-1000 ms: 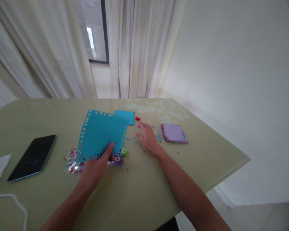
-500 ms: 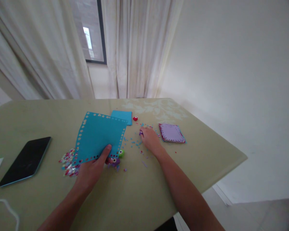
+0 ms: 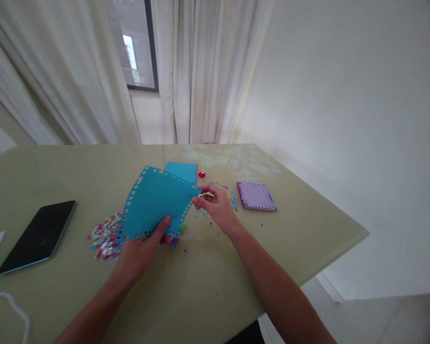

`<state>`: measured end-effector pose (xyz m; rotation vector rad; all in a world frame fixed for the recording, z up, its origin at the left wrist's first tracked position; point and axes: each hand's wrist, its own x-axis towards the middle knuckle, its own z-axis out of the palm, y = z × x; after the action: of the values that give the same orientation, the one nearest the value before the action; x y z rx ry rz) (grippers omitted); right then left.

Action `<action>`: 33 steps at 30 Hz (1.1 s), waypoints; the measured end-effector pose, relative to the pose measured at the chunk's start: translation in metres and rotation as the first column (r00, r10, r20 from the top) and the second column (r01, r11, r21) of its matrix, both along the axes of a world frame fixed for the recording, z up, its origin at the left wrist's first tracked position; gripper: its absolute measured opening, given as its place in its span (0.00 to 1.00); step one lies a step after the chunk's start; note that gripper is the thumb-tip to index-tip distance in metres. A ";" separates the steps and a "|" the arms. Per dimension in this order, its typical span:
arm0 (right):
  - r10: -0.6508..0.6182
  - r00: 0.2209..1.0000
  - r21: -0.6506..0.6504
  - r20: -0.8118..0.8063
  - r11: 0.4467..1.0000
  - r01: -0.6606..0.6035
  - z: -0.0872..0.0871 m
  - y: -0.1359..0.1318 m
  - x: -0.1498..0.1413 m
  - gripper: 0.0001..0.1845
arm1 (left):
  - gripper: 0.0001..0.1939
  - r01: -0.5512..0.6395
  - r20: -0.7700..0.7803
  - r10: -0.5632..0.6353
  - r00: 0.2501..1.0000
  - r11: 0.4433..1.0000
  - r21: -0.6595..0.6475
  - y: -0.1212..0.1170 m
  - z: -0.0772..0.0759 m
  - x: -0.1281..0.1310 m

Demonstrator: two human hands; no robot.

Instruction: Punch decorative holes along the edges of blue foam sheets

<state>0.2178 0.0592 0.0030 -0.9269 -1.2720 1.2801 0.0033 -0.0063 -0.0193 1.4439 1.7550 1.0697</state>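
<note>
A blue paper sheet with small shaped holes punched along its edges is held up in my left hand, thumb on top at the lower edge. My right hand is closed at the sheet's right corner, its fingertips around a small paper punch with a white eye; the fingers hide most of it. Under the sheet's lower right corner, a purple punch and a green punch show in part. Beyond the sheet lies a red punch, next to a blue paper stack.
A stack of lilac and other coloured punched sheets lies at the right. Confetti is heaped left of my left hand, with loose bits around my right hand. A black tablet and a white cable are at the left.
My right hand has lifted from the table and moved left with the punch to the sheet's right corner. The sheet has shifted slightly right and tilted.
</note>
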 end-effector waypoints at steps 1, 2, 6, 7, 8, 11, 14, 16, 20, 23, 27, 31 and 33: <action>-0.011 1.000 -0.009 -0.016 1.000 0.010 0.001 -0.001 -0.001 0.26 | 0.27 0.002 -0.004 -0.002 1.000 1.000 0.002 0.000 -0.001 0.000; -0.019 0.999 -0.016 -0.029 1.000 0.019 0.001 -0.001 -0.001 0.26 | 0.26 0.011 -0.002 -0.011 1.000 1.000 0.003 0.000 -0.001 0.000; -0.040 0.997 -0.026 -0.065 0.999 0.039 0.001 0.000 -0.001 0.26 | 0.25 0.018 0.023 -0.018 1.000 1.000 0.002 -0.001 0.009 0.001; -0.044 0.997 -0.029 -0.067 0.999 0.042 0.002 0.001 0.000 0.26 | 0.25 0.013 0.027 -0.013 1.000 1.000 -0.009 -0.002 0.012 0.001; -0.046 0.997 -0.032 -0.067 0.999 0.044 0.002 0.001 0.000 0.25 | 0.25 0.003 0.035 -0.002 0.999 1.000 -0.016 -0.002 0.015 0.002; -0.041 0.997 -0.032 -0.061 0.999 0.039 0.002 0.001 0.000 0.25 | 0.23 -0.025 0.061 0.027 0.998 0.999 -0.021 -0.002 0.022 0.002; -0.012 0.998 -0.015 -0.057 1.000 0.011 0.001 0.000 -0.001 0.25 | 0.24 -0.007 0.066 0.009 0.998 0.999 -0.034 -0.002 0.022 0.003; 0.006 0.998 -0.006 -0.057 1.000 -0.007 0.001 -0.001 -0.001 0.24 | 0.25 0.008 0.060 -0.006 0.998 0.999 -0.035 -0.001 0.019 0.003; 0.007 0.998 -0.005 -0.055 1.000 -0.007 0.000 0.000 -0.001 0.24 | 0.26 0.021 0.058 -0.020 0.998 1.000 -0.016 0.000 0.012 0.002; 0.002 1.000 -0.026 -0.029 1.000 -0.003 -0.002 0.003 0.001 0.25 | 0.26 0.011 0.070 -0.012 0.997 1.000 0.010 0.000 0.013 0.001; 0.006 0.999 -0.033 -0.036 0.999 -0.007 -0.003 0.005 0.001 0.26 | 0.27 0.019 0.067 -0.019 0.998 1.000 0.009 -0.001 0.015 0.002; -0.003 0.999 -0.029 -0.045 1.000 0.002 -0.003 0.003 0.001 0.25 | 0.27 0.022 0.078 -0.023 0.997 1.000 0.016 0.000 0.009 0.001; 0.007 0.999 -0.019 -0.040 1.000 -0.008 -0.002 0.003 0.001 0.25 | 0.28 0.007 0.080 -0.008 0.997 1.000 0.018 0.000 0.005 -0.001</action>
<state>0.2191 0.0620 0.0007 -0.9067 -1.2354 1.3122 0.0027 -0.0063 -0.0142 1.3982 1.6869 1.1268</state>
